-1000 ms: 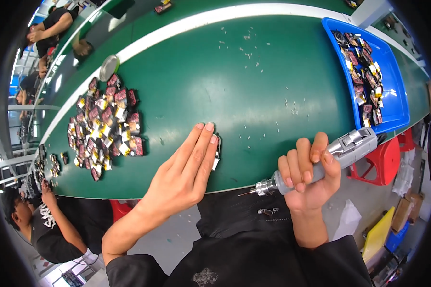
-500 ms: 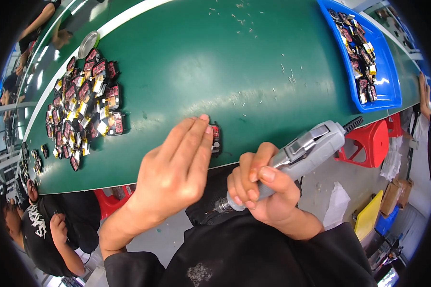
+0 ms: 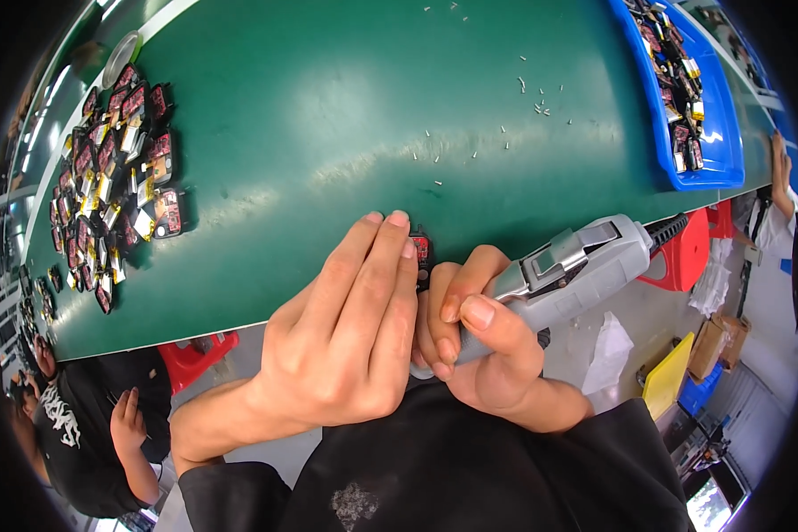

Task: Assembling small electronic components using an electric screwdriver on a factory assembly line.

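Observation:
My right hand [image 3: 492, 341] is wrapped round a grey electric screwdriver [image 3: 585, 279], whose dark coiled lead runs off to the upper right. The driver's front end points down-left and its tip is hidden behind my hands. At the table's near edge lies a small black-cased device [image 3: 423, 253] with a red circuit board. Against its left side are the fingertips of my left hand [image 3: 341, 332], fingers long and pressed together, thumb out of sight. The two hands almost meet just below the device.
At the left is a heap of similar devices [image 3: 106, 177] with silvery, yellow-taped batteries, a round dish [image 3: 121, 59] behind it. Loose screws [image 3: 541, 110] lie scattered on the green table [image 3: 310, 142]. A blue tray [image 3: 727, 151] of devices stands right; a co-worker [image 3: 89, 434] sits left.
My right hand has come left with the screwdriver, up to my left hand. The left hand and device have shifted slightly right and nearer on the table. The whole view has turned a little.

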The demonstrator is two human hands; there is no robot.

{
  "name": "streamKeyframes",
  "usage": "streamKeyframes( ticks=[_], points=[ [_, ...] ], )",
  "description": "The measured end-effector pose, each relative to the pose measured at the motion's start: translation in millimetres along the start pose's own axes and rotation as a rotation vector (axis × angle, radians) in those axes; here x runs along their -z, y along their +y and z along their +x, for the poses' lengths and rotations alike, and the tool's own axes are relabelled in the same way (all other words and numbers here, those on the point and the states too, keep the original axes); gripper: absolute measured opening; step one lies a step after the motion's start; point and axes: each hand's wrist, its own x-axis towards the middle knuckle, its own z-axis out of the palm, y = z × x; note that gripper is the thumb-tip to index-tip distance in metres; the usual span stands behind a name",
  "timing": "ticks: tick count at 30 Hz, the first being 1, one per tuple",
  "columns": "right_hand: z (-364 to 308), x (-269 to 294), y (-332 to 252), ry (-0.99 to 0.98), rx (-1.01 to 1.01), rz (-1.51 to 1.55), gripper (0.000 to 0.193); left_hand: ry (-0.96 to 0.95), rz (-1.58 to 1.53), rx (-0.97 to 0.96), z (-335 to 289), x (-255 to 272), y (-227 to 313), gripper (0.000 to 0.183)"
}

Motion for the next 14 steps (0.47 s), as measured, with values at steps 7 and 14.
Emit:
streamKeyframes(
  ticks=[7, 14],
  points=[
    [1.4, 4.3, -2.8, -0.014, -0.006, 0.028, 0.008, -0.020, 0.057, -0.059, 4.4, -3.2, -1.9, 0.026],
    [2.0, 5.4, -4.2, -0.030, 0.027, 0.000, 0.009, -0.017, 0.072, -0.055, 3.1, -5.7, 1.1, 0.025]
  ],
)
